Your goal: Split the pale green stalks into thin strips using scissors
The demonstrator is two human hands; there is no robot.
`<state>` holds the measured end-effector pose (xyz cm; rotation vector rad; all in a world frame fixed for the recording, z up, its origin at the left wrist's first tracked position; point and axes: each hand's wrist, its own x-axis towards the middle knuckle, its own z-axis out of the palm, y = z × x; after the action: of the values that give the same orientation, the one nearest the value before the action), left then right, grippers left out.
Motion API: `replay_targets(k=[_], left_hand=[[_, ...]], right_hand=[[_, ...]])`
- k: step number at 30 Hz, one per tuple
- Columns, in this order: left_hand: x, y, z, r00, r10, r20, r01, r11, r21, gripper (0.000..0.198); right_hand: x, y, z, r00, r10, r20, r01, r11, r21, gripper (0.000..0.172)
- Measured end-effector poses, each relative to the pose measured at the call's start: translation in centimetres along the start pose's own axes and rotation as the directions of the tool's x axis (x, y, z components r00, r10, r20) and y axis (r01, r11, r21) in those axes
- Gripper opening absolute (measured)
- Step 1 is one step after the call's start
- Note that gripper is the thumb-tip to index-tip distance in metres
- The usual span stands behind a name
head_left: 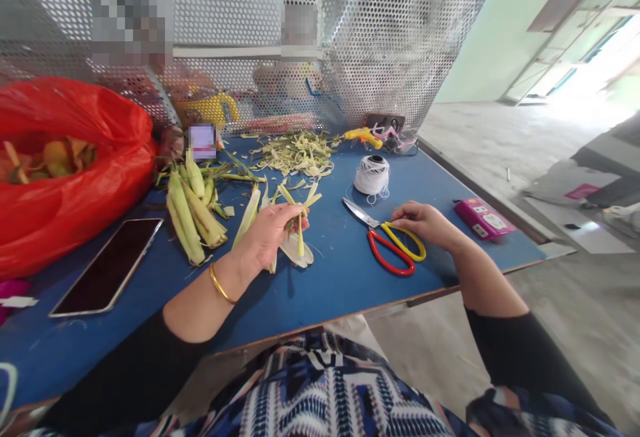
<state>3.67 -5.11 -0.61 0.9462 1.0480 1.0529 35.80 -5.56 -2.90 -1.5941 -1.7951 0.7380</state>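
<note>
Pinched between the thumb and fingers of my left hand (277, 224) is a small piece made of folded corn husk strips (301, 230), with pale green ends sticking out several ways. Loose husk leaves (297, 254) lie on the table under and beside that hand. My right hand (423, 220) is at the scissors (393, 257), its curled fingers on the yellow handle loop. Red is the other loop, and the slightly parted blades point away to the left. Behind the scissors stands a spool of white thread (372, 176), with loose strands around it.
Corn ears in husk (187, 217), a phone (107, 267) and a red plastic bag (75, 117) occupy the left. Husk scraps (295, 154), a yellow glue gun (363, 136) and glasses (395, 136) lie along the perforated metal screen (390, 37). A magenta box (483, 218) sits right.
</note>
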Motion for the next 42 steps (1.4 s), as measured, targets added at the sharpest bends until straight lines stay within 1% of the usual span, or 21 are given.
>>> replay_targets(k=[2, 5, 9, 11, 13, 14, 15, 17, 19, 20, 21, 23, 26, 29, 32, 34, 37, 40, 42], left_hand=[[0.1, -0.1, -0.1, 1.000, -0.002, 0.009, 0.002, 1.000, 0.003, 0.021], [0.1, -0.3, -0.2, 0.999, -0.016, 0.028, 0.016, 1.000, 0.002, 0.022], [0.1, -0.3, -0.3, 0.999, -0.036, 0.033, 0.036, 0.999, -0.007, 0.020], [0.0, -0.3, -0.3, 0.999, -0.028, 0.023, 0.028, 1.000, 0.000, 0.019], [0.1, -0.3, -0.3, 1.000, -0.020, 0.016, 0.020, 1.000, 0.005, 0.019], [0.1, -0.3, -0.3, 1.000, -0.018, 0.014, 0.018, 1.000, 0.004, 0.020], [0.1, -0.2, -0.3, 1.000, -0.015, 0.017, 0.015, 1.000, 0.002, 0.021], [0.2, -0.2, -0.3, 0.999, -0.003, 0.034, 0.004, 1.000, -0.009, 0.022], [0.3, 0.0, -0.4, 0.999, 0.012, 0.049, -0.011, 0.999, -0.032, 0.021], [0.3, 0.1, -0.5, 0.999, 0.016, 0.051, -0.014, 0.999, -0.049, 0.020], [0.4, 0.2, -0.6, 0.999, 0.015, 0.049, -0.012, 0.997, -0.070, 0.018], [0.6, 0.5, -0.8, 0.999, 0.005, 0.046, 0.000, 0.994, -0.114, 0.016], [1.0, 0.9, -1.3, 0.998, -0.007, 0.058, 0.018, 0.984, -0.177, 0.013], [1.4, 0.9, -1.5, 0.994, -0.047, 0.094, 0.066, 0.976, -0.207, 0.011], [1.6, 0.8, -1.5, 0.983, -0.119, 0.139, 0.144, 0.970, -0.194, 0.011], [1.5, 0.7, -1.4, 0.984, -0.123, 0.130, 0.144, 0.975, -0.167, 0.012], [1.4, 0.6, -1.1, 0.993, -0.077, 0.092, 0.088, 0.990, -0.114, 0.013], [1.3, 0.5, -1.0, 0.998, -0.058, 0.035, 0.062, 0.994, -0.092, 0.015], [1.5, 0.3, -1.1, 0.998, -0.052, -0.019, 0.050, 0.995, -0.089, 0.016]], right_hand=[[-0.1, 0.2, 0.1, 1.000, -0.002, -0.011, 0.002, 1.000, -0.020, 0.032], [-0.1, 0.4, 0.2, 0.998, 0.001, -0.058, -0.004, 0.998, -0.056, 0.029], [0.0, -0.2, 0.6, 0.992, 0.002, -0.125, -0.016, 0.994, -0.112, 0.025], [0.0, -1.1, 0.9, 0.982, 0.021, -0.187, -0.034, 0.997, -0.066, 0.025], [0.0, -2.4, 1.0, 0.973, 0.060, -0.222, -0.040, 0.995, 0.092, 0.028], [0.1, -3.3, 1.1, 0.975, 0.082, -0.209, -0.039, 0.979, 0.202, 0.031], [0.2, -4.2, 1.2, 0.981, 0.104, -0.166, -0.048, 0.949, 0.312, 0.033], [0.8, -6.3, 1.4, 0.992, 0.123, 0.003, -0.112, 0.889, 0.445, 0.037], [1.8, -8.4, 2.1, 0.979, 0.083, 0.184, -0.163, 0.862, 0.479, 0.038], [2.5, -9.4, 2.6, 0.966, 0.054, 0.254, -0.174, 0.860, 0.479, 0.037], [3.2, -10.4, 3.2, 0.954, 0.029, 0.298, -0.175, 0.862, 0.475, 0.036], [4.6, -12.1, 4.6, 0.947, 0.004, 0.322, -0.157, 0.879, 0.451, 0.034], [6.2, -13.7, 7.0, 0.953, -0.037, 0.300, -0.086, 0.918, 0.388, 0.029], [6.9, -14.1, 8.6, 0.948, -0.109, 0.298, -0.013, 0.925, 0.381, 0.027], [6.9, -13.6, 9.3, 0.946, -0.142, 0.291, 0.005, 0.906, 0.424, 0.030], [6.7, -13.1, 9.5, 0.943, -0.129, 0.306, -0.024, 0.893, 0.449, 0.031], [6.4, -12.6, 9.6, 0.927, -0.069, 0.368, -0.137, 0.852, 0.505, 0.033], [6.0, -12.5, 9.3, 0.888, -0.024, 0.460, -0.274, 0.775, 0.569, 0.034], [5.8, -12.7, 9.1, 0.857, -0.011, 0.515, -0.339, 0.741, 0.579, 0.032]])
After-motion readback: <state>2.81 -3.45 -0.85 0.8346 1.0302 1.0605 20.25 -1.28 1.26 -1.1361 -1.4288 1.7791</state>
